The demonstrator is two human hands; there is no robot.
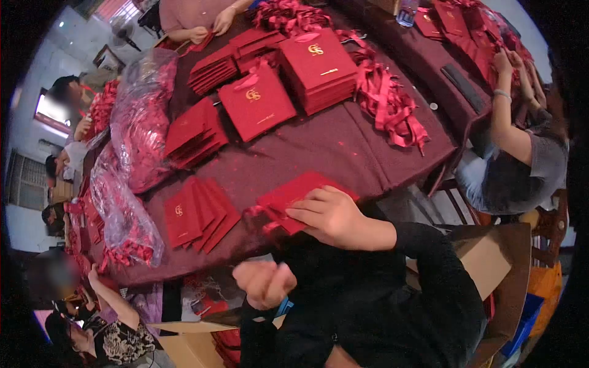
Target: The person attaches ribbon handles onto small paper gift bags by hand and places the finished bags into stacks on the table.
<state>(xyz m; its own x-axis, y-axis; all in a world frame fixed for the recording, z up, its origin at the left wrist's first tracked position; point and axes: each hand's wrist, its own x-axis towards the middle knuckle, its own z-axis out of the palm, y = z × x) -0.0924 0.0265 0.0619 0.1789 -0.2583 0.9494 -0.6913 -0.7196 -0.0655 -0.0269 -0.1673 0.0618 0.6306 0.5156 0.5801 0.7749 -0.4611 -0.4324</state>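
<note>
My right hand (331, 218) is closed on a red bag (299, 189) that lies at the table's near edge, with a red ribbon (261, 214) at its left side. Blurred by motion, my left hand (265, 283) is held below the table edge, its fingers curled; whether anything is in them cannot be made out. Left of the bag, several red bags (191, 214) lie fanned out. Farther back on the dark red cloth stand a bag with a gold logo (256, 103) and a tall stack of bags (319, 70).
Loose red ribbons (389, 104) lie at the table's right. Clear plastic sacks (144, 116) line its left side. A co-worker's hands (215, 27) work at the far edge; another person (515, 141) sits at the right. An open cardboard box (491, 260) stands beside me.
</note>
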